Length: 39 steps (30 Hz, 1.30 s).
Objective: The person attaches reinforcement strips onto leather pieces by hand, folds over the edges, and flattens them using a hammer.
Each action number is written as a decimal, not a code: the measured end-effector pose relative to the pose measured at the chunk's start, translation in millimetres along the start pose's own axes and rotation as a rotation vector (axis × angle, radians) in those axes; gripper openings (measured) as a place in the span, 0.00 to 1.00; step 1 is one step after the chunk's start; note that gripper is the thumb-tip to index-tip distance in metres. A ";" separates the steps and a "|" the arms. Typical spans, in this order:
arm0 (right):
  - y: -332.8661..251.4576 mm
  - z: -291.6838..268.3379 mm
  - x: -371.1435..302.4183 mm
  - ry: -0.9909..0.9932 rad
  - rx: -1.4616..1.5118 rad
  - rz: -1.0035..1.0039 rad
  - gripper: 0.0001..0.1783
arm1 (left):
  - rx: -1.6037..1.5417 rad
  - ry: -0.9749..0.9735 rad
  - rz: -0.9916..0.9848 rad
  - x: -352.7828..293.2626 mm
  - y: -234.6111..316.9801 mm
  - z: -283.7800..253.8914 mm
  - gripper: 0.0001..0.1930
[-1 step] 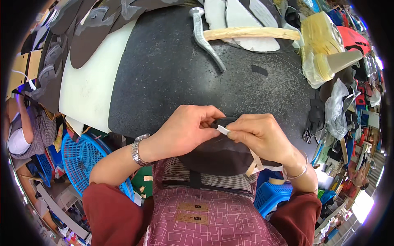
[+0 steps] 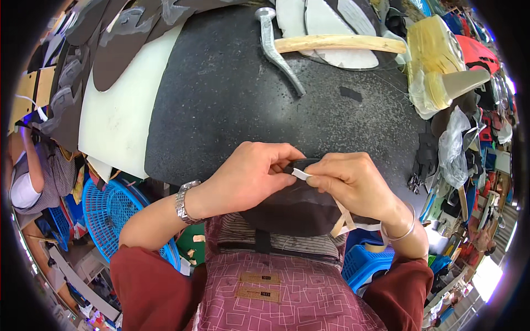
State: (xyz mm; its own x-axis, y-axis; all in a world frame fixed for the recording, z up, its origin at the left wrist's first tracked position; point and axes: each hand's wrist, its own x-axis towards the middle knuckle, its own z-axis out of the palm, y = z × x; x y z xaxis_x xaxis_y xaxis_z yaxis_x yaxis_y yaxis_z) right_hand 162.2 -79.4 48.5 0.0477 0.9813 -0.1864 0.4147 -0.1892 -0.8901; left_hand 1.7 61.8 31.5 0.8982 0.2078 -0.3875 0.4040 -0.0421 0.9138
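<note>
Your left hand (image 2: pixel 245 177) grips edge of dark piece (image 2: pixel 295 214); your right hand (image 2: pixel 356 185) pinches white strip (image 2: pixel 300 174) beside that edge. Wooden-handled hammer (image 2: pixel 317 42) lies on far side of black desk (image 2: pixel 221 110), across white cutouts (image 2: pixel 326 25). Blue basket (image 2: pixel 97 203) sits low at your left.

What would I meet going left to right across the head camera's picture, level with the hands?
Another person's arm, round blue basket, silver wristwatch, left hand, white strip, right hand, clear plastic bag.
</note>
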 end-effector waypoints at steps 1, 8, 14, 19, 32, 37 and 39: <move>-0.7 -0.3 2.8 0.002 -0.033 0.023 0.07 | -0.007 -0.003 -0.009 0.3 0.0 -2.0 0.17; -6.8 1.7 4.8 0.053 -0.087 0.096 0.07 | -0.053 -0.037 -0.060 2.4 -1.4 -4.0 0.16; -4.3 4.2 0.7 0.029 0.075 0.352 0.07 | 0.135 0.031 0.037 5.2 -1.6 0.0 0.15; -1.5 -0.9 -5.5 0.046 0.111 0.152 0.08 | -0.047 -0.050 -0.026 3.6 -2.8 -3.7 0.15; -14.4 -8.8 -34.0 0.157 0.074 0.323 0.09 | 0.077 0.159 0.057 1.3 -3.6 8.1 0.08; -7.8 -10.6 -41.7 0.243 0.096 0.472 0.09 | -0.039 0.156 0.027 4.8 -4.6 8.6 0.08; -3.6 -8.6 -42.0 0.247 0.173 0.538 0.09 | 0.108 0.122 0.155 13.7 4.1 6.9 0.10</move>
State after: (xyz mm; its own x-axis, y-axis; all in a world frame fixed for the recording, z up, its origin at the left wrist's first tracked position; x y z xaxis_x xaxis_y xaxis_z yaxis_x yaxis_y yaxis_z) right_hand 166.5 -119.6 63.2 0.4269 0.7218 -0.5447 0.1216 -0.6427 -0.7564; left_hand 16.9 57.7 29.0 0.9258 0.3075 -0.2198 0.2850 -0.1859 0.9403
